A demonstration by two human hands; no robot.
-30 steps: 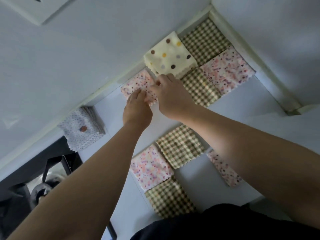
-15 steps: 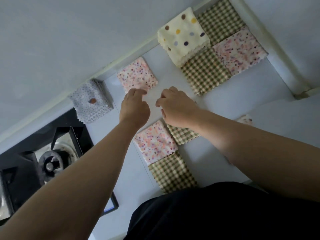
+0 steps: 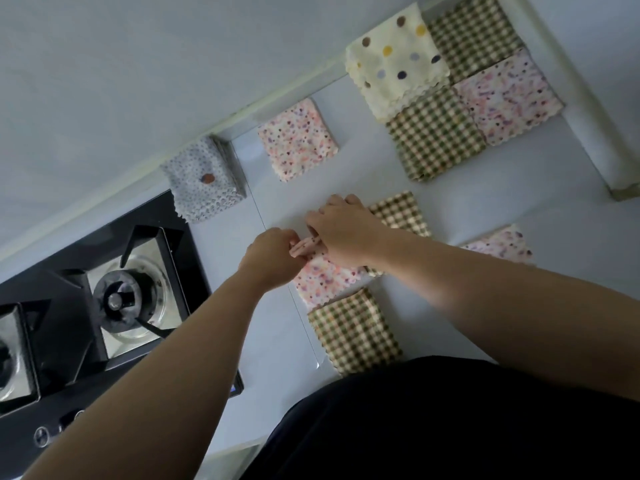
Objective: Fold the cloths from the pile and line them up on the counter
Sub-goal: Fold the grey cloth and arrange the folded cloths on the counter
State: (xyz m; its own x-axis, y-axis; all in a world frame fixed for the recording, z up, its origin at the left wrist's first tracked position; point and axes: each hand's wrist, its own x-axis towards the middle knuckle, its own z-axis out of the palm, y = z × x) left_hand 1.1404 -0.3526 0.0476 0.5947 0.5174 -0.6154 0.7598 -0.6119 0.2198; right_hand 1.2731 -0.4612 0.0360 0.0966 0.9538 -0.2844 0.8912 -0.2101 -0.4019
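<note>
Fingertips of left hand (image 3: 273,259) and right hand (image 3: 343,233) buried in pink cloth (image 3: 325,278) fold. Right hand covers half the checked cloth (image 3: 401,213); forearm (image 3: 485,289) hides part of right speckled cloth (image 3: 502,244). Stove (image 3: 104,289) cut by left edge.

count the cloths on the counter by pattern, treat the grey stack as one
green check cloths: 4
pink speckled cloths: 4
cream polka-dot cloth: 1
grey dotted stack: 1
total: 10
</note>
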